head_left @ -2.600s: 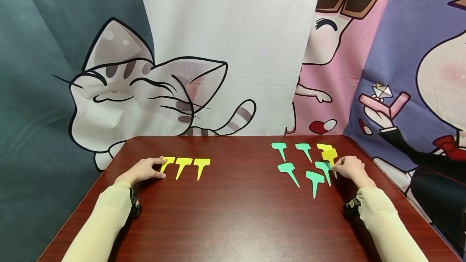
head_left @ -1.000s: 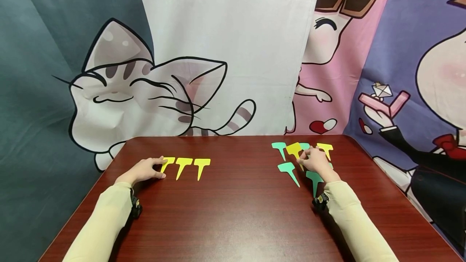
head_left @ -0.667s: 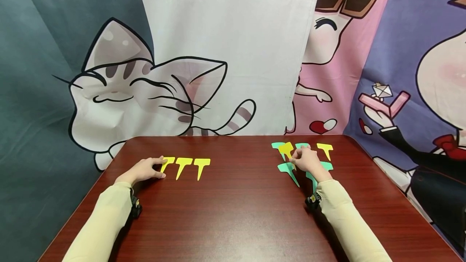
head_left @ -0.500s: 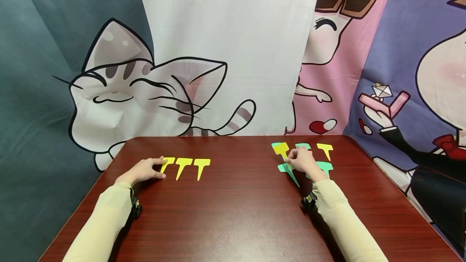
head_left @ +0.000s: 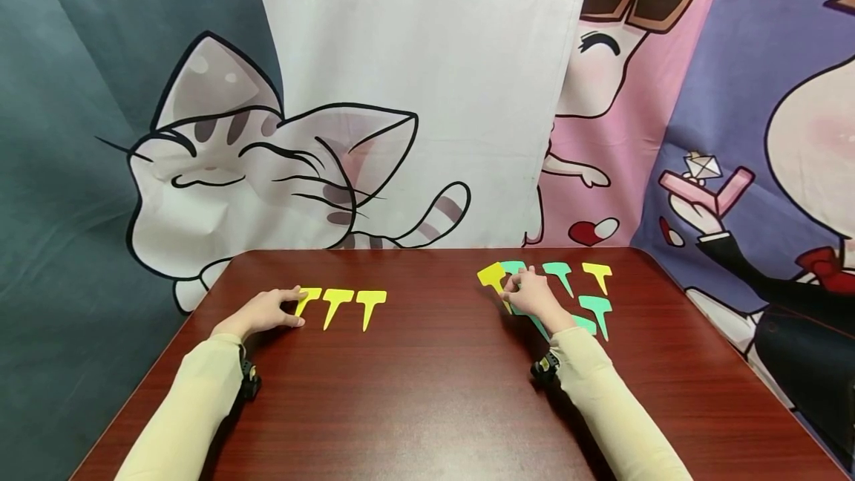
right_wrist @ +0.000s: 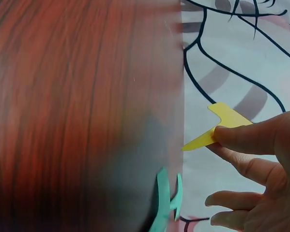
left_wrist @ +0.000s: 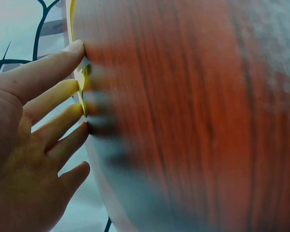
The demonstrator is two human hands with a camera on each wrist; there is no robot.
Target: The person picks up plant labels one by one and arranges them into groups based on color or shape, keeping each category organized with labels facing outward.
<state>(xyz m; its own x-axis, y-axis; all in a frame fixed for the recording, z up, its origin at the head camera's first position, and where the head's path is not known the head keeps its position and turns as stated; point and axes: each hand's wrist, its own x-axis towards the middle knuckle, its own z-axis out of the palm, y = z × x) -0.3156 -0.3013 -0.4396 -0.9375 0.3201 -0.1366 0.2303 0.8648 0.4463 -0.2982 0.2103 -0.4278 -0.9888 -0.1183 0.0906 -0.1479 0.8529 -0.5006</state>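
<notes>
My right hand [head_left: 531,294] pinches a yellow T-shaped plant label [head_left: 491,275] between thumb and forefinger, held above the table's far right part; the right wrist view shows this label [right_wrist: 229,117] with its pointed stem free. My left hand [head_left: 263,312] rests on the table at the left, its fingers loosely extended at the leftmost yellow label [head_left: 309,294]. Two more yellow labels, a middle one [head_left: 337,297] and a right one [head_left: 370,299], lie in a row beside it. The left wrist view shows the fingertips touching the table by a yellow label's edge [left_wrist: 83,96].
Green T-shaped labels lie around my right hand: a back one [head_left: 557,269], a right one [head_left: 595,306], and others partly hidden by the hand and wrist. One yellow label [head_left: 597,272] lies at the back right. The brown table [head_left: 414,392] ends at a printed cloth backdrop [head_left: 427,43].
My right hand has carried the yellow label leftward over the green labels, from the table's right side to the left of them. The left hand has stayed in place.
</notes>
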